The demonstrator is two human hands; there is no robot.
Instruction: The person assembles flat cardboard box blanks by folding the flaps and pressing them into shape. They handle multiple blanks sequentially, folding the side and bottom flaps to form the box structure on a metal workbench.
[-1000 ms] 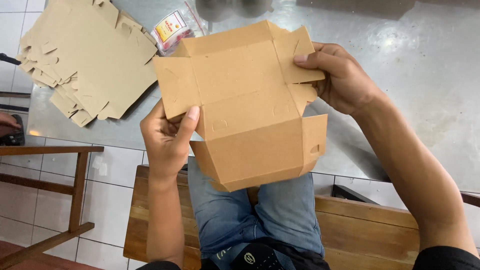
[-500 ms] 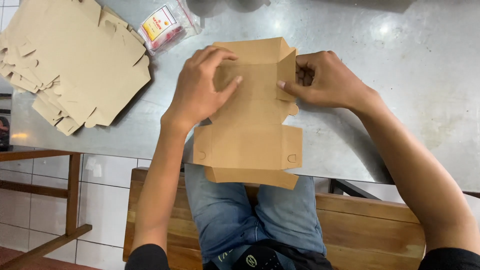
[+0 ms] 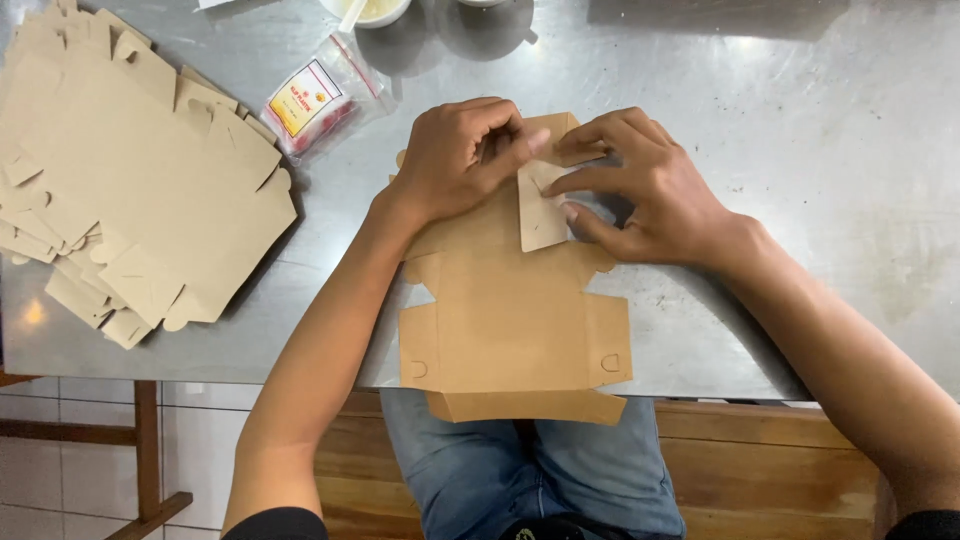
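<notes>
In the head view both forearms reach up over a flat brown cardboard box blank (image 3: 510,330) lying on the steel worktop (image 3: 800,150), its near edge overhanging the person's lap. The left hand (image 3: 455,160) presses curled fingers on the blank's far end, grip nearly closed, while the right hand (image 3: 640,185) pinches a folded flap (image 3: 540,215) between thumb and fingertips. A stack of flat blanks (image 3: 130,170) and a small plastic packet (image 3: 315,100) lie well to the left.

food stall or small eatery prep area; steel table (image 3: 800,150) sitting over tiled floor (image 3: 60,470); stack of flat takeaway boxes (image 3: 130,190) lying ready
</notes>
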